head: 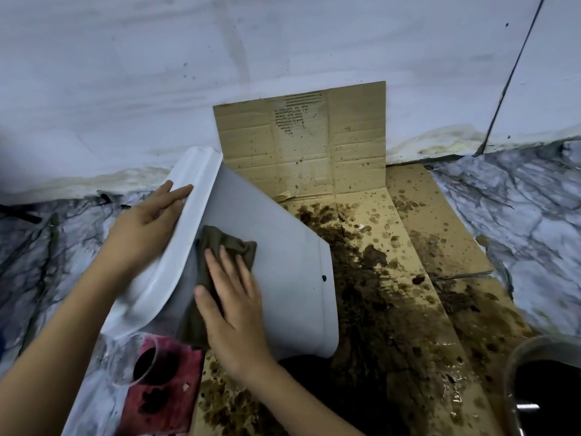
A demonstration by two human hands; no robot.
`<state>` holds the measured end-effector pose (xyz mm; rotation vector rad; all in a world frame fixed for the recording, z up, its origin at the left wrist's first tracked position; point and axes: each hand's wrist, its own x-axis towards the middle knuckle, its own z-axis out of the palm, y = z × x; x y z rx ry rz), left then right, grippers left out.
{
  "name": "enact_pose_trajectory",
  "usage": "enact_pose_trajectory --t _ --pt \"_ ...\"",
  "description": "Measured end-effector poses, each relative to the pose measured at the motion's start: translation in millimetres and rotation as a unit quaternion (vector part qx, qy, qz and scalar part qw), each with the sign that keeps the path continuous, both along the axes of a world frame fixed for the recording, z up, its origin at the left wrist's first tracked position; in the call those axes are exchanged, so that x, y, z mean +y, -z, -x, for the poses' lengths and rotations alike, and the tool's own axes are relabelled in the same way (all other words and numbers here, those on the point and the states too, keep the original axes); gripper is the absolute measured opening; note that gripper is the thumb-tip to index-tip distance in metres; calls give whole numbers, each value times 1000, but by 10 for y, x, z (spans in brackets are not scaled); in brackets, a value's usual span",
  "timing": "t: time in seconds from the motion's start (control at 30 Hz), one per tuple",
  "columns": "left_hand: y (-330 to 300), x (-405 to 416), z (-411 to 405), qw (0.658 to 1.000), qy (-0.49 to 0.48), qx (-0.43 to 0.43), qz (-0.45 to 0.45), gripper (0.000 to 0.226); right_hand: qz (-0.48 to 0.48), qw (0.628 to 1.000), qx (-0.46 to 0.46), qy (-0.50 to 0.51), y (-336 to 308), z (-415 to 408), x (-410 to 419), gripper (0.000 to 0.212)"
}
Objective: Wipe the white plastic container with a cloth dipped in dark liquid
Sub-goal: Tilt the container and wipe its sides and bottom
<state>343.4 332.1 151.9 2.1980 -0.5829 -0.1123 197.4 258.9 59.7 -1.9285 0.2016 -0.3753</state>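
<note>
Container (276,247) of white plastic lies tipped on its side over the stained cardboard (408,278), its rim swung up toward your left and its smooth outer wall turned to face you. Your right hand (232,306) lies flat on that wall, fingers straight and a little spread, pressing the dark olive cloth (232,247) against it; the cloth bunches out beyond your fingertips and trails back under your palm toward your wrist. Your left hand (147,221) rests on the glossy rim (176,234), fingers extended along its edge and thumb out of sight behind it, steadying the container rather than clutching it. A small dark spot (324,278) marks the wall just past your right hand, near the container's base edge.

Just beside your right wrist, on the thumb side, a clear glass (141,363) holding dark liquid sits on a pink rag (163,391) blotched with dark stains. On the far side of your right forearm, at the frame's lower corner, a larger clear jar (540,379) holds more dark liquid. The cardboard spreads beneath and beyond both hands, soaked with brown splashes and puddles, and one flap stands upright against the pale wall (283,58) ahead of your fingertips. Marble-patterned sheeting (515,209) covers the surface out to either side of your arms
</note>
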Motion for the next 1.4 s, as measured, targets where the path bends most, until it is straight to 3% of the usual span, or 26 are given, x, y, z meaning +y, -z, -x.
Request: enact_pose_trajectory --t 0.07,0.13,0.27,0.37,0.53,0.63,0.7,0.8,0.93,1.07,1.17,1.27,1.4 --pt "11 70 -39 1000 0 4 0 31 52 998 14 -20 116 -113 -171 47" --pt "21 153 -74 1000 9 15 0 30 80 994 58 41 452 -205 -401 49" --pt "21 199 -102 1000 6 28 9 28 -22 953 221 204 1169 -188 -991 58" --pt "18 107 -81 999 6 27 18 31 -67 932 289 209 1425 -69 -1141 62" --pt "-4 -45 -6 1000 16 8 18 32 -69 972 161 159 596 59 -427 68" --pt "-18 -52 29 1000 25 -2 2 32 -45 996 36 74 65 -118 -149 52" --pt "-38 -66 59 999 25 -6 -20 34 -32 998 3 55 -120 -467 -228 46" --pt "-75 -135 106 999 17 -14 -33 44 -33 995 23 91 -132 -1046 -653 51" --pt "-61 -198 112 1000 21 -13 -14 31 -100 973 98 185 507 -1414 -1341 56" --pt "-38 -162 66 1000 9 -8 -29 36 -167 927 211 260 1327 -914 -1634 45" --pt "-44 -161 75 999 -1 -5 -35 33 -199 876 259 356 1529 -384 -1531 43" --pt "-70 -189 117 999 -1 -11 -34 28 -184 880 219 381 1388 -132 -1242 39" --pt "-107 -184 177 999 -16 -20 -32 26 -175 939 50 291 777 -93 -884 31"
